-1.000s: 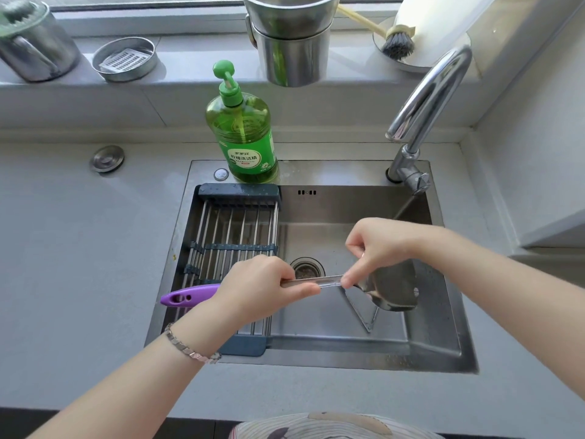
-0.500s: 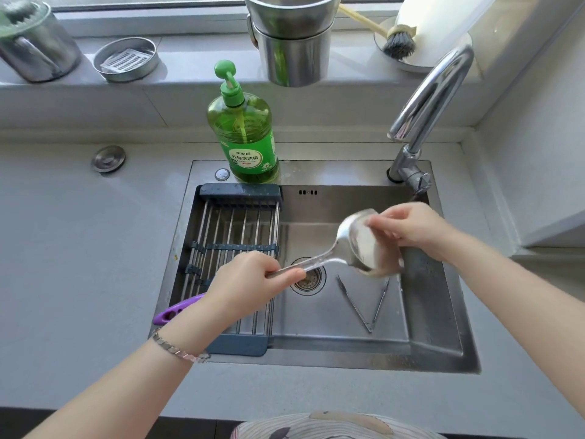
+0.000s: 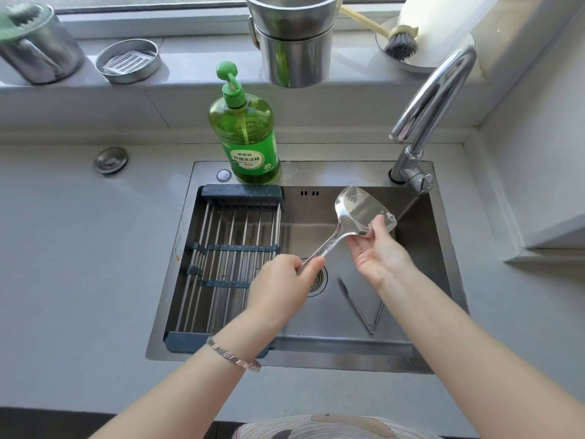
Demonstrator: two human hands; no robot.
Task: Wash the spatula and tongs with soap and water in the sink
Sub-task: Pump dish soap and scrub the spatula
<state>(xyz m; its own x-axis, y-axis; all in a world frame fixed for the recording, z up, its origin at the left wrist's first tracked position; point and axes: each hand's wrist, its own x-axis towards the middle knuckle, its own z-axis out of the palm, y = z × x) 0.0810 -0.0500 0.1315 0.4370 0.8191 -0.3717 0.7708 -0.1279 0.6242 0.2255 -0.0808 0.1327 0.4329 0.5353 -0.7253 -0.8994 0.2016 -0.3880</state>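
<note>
My left hand point(image 3: 281, 286) grips the steel shaft of the spatula point(image 3: 354, 213), whose shiny blade is tilted up over the back of the steel sink point(image 3: 421, 353). The spatula's purple handle end is hidden under my left hand and arm. My right hand point(image 3: 376, 251) is palm up under the blade, with fingertips touching its lower edge. The metal tongs point(image 3: 357, 307) lie spread in a V on the sink floor, in front of my right wrist. A green bottle of dish soap point(image 3: 245, 134) stands on the sink's back rim.
A drying rack point(image 3: 228, 255) fills the sink's left half. The curved faucet point(image 3: 427, 103) rises at the back right; its spout is swung away from the basin. The drain point(image 3: 318, 280) is at the sink's middle. Steel pots, a strainer dish and a brush sit on the sill.
The spatula blade was lifted from low over the tongs up toward the back of the sink. My right hand moved from the shaft to the blade and now lies palm up beneath it.
</note>
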